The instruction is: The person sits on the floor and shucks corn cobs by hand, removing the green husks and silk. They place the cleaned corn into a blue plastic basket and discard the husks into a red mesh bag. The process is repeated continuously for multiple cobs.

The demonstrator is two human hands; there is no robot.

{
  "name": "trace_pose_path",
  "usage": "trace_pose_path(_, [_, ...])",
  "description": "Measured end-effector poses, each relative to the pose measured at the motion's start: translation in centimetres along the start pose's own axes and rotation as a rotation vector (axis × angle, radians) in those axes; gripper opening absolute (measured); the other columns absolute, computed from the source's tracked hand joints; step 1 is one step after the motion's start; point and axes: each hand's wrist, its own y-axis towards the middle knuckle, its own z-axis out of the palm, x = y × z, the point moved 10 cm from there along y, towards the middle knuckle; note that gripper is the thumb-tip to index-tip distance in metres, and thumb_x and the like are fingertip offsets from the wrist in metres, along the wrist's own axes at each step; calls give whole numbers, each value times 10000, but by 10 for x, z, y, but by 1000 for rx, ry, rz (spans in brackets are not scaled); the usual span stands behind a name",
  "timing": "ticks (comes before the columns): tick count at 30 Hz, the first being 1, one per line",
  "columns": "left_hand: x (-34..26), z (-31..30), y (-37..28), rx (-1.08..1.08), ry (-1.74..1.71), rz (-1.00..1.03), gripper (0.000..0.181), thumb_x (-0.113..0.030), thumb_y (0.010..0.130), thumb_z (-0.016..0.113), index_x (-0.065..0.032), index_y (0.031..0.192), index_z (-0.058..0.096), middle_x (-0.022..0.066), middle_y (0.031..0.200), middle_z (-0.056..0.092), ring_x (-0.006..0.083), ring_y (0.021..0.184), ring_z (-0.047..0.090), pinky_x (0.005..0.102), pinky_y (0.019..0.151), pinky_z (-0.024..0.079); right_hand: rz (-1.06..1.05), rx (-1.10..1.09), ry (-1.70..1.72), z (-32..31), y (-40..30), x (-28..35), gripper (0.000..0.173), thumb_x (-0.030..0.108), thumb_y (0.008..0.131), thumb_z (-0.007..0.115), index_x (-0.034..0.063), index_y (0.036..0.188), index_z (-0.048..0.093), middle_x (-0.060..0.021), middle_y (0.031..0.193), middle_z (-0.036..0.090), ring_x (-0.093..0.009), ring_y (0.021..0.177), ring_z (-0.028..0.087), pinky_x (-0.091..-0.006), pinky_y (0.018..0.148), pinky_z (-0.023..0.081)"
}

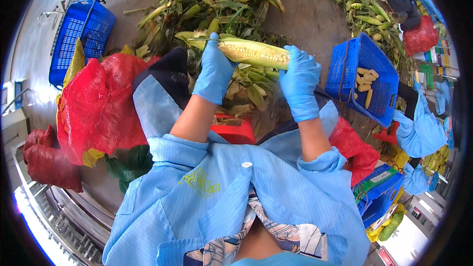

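Note:
An ear of corn (pixel 255 52) lies level between my two blue-gloved hands, partly husked, with a strip of pale kernels bare along its side. My left hand (pixel 215 68) grips its left end, thumb up against the husk. At the other end, my right hand (pixel 300 77) has its fingers wrapped around the ear. Green husk leaves still cover the ear's upper and lower sides. Beyond my hands spreads a heap of unhusked corn ears and loose husks (pixel 221 3) on the floor. More stripped husks (pixel 255 88) lie beneath the ear, between my knees.
To the right, a blue plastic crate (pixel 334 70) holds several husked ears (pixel 366 79). Another blue crate (pixel 83 26) stands at left, beside red mesh sacks (pixel 107 99). A second corn pile (pixel 369 14) lies far right, near people in blue clothing (pixel 421 125). A red stool (pixel 236 131) shows beneath me.

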Motion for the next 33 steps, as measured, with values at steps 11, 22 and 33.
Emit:
trace_pose_path(11, [15,56,-12,672,445,356,303,-354,870,437,-113,987,579,73,1005,615,261,946,562,401,883,427,451,635,1653,126,-88,27,356,192,726,692,30,1024,584,-48,915,620,-180,841,590,-323,727,482])
trace_pose_path(22, [26,63,-40,304,131,-21,256,-308,856,564,-63,927,585,84,863,627,209,751,598,350,751,492,70,32,1641,28,-4,13,693,201,721,736,22,1293,387,-87,1193,497,-152,1035,504,-269,910,404])
trace_pose_path(33, [9,63,-124,530,1124,934,586,24,636,740,33,1151,461,145,1039,597,202,942,582,322,823,468,1195,-112,2235,124,29,-95,381,433,827,510,60,898,538,-88,870,620,-274,737,580,-413,679,473])
